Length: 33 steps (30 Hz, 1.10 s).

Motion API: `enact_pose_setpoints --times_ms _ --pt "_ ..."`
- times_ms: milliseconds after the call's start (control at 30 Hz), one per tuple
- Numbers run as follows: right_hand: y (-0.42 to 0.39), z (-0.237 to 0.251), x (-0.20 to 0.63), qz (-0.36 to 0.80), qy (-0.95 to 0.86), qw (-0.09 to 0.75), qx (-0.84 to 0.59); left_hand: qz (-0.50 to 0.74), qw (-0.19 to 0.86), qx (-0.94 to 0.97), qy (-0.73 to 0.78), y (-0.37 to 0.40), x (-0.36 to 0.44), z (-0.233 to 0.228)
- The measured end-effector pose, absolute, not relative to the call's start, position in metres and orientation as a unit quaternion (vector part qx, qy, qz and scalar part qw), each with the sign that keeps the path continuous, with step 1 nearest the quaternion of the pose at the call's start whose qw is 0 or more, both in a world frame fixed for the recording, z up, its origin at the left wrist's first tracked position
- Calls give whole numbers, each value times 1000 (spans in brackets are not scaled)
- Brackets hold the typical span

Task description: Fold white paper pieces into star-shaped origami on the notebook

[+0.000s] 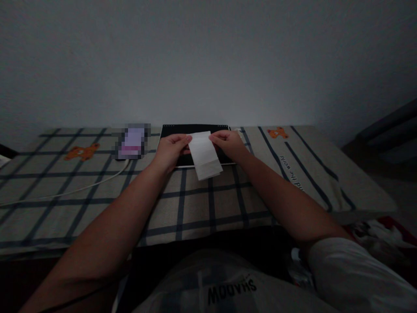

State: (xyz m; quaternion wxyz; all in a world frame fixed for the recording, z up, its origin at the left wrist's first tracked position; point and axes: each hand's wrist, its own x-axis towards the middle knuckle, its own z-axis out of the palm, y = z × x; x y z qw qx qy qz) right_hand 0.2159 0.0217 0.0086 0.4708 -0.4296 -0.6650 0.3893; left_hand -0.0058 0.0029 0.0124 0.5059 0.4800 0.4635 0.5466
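A folded white tissue (pixel 205 155) hangs between my two hands, tilted, its lower end loose and showing a few layers. My left hand (pixel 171 150) pinches its upper left corner between thumb and finger. At the upper right corner, my right hand (pixel 230 142) grips it the same way. Beneath the hands lies a flat black rectangular thing (pixel 177 129) with a pale edge, partly covered by the tissue and my hands; I cannot make out its kind.
A plaid tablecloth (pixel 195 208) covers the table, which meets a grey wall (pixel 208 61). To the left lies a phone (pixel 133 141), blurred out, with a white cable (pixel 97 183) running off left. A clear plastic bottle (pixel 298 267) is below the table's front edge at right.
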Motion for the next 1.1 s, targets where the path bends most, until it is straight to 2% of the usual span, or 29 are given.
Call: enact_pose_setpoints --times_ms 233,467,600,733,1100 --pt "22 9 218 389 -645 499 -429 468 568 484 474 2 -7 11" --pt "24 9 215 469 -599 504 -408 512 513 498 476 4 -7 9" --pt "25 9 215 536 -577 470 -398 536 451 516 494 5 -8 12" --pt "25 9 216 556 -580 439 -402 544 423 524 501 5 -9 15" --pt "26 7 220 449 -639 450 -434 505 533 483 477 5 -8 12"
